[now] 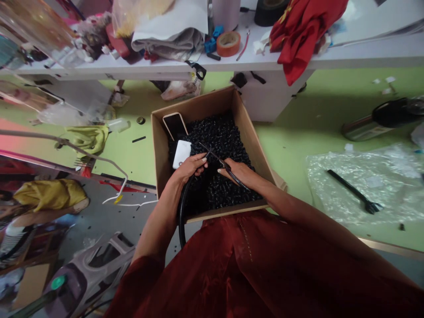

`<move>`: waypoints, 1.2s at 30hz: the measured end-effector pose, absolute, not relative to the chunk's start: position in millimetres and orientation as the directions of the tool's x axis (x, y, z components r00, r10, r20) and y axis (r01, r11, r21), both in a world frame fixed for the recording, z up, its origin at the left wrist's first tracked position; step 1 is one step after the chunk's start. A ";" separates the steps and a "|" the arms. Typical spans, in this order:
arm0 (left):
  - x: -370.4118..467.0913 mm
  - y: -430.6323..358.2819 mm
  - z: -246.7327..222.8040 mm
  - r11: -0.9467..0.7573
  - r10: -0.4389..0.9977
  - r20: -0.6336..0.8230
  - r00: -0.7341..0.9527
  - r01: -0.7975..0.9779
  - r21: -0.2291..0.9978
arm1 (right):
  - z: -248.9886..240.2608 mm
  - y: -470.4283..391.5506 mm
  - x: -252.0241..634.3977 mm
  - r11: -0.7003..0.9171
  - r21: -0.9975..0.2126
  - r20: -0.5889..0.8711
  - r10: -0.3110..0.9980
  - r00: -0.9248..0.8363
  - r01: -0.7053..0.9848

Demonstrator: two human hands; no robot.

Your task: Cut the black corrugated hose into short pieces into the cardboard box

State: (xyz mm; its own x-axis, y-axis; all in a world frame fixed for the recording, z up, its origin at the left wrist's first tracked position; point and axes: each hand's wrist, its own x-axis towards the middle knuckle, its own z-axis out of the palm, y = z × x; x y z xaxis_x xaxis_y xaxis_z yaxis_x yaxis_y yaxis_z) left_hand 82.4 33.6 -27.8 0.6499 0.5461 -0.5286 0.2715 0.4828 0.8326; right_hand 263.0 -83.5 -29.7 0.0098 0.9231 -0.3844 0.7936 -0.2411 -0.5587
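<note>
My left hand (191,168) is closed around a black ribbed tube (182,212). The tube runs from the fingers down past the wrist and out over the box's near edge. In my right hand (241,173) is a pair of dark scissors (216,155), their blades pointing left toward the tube's end at my left fingertips. Whether the blades touch the tube is too small to tell. Both hands are over a cardboard box (254,145) holding a heap of short, shiny black pieces (218,130). A phone (175,126) and a white device (182,153) rest at its left side.
A white shelf (238,64) behind the box carries orange tape (228,43) and red cloth (298,35). Right of the box are a plastic sheet (321,194), a black fork-ended tool (351,190) and a flask (367,123). At left, a white cable (82,154) crosses the green table.
</note>
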 end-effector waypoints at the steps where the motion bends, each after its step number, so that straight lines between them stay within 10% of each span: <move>1: 82.6 33.5 -28.3 0.493 0.543 -0.531 0.651 0.265 0.829 | -31.2 -83.5 263.6 -0.234 -0.549 -0.376 0.926 0.013 0.803; 36: 92.0 32.6 -66.0 0.679 0.478 -0.700 0.530 0.282 0.677 | -36.5 -83.0 258.4 -0.310 -0.332 -0.469 0.874 0.129 0.891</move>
State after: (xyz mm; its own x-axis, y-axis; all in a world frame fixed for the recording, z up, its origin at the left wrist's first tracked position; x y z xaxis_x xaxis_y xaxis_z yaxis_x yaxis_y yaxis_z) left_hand 92.0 32.6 -66.0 0.5301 0.4781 -0.7003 0.2824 0.6792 0.6774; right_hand 258.4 -83.0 -36.5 0.1290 0.8737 -0.4691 0.8911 -0.3097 -0.3318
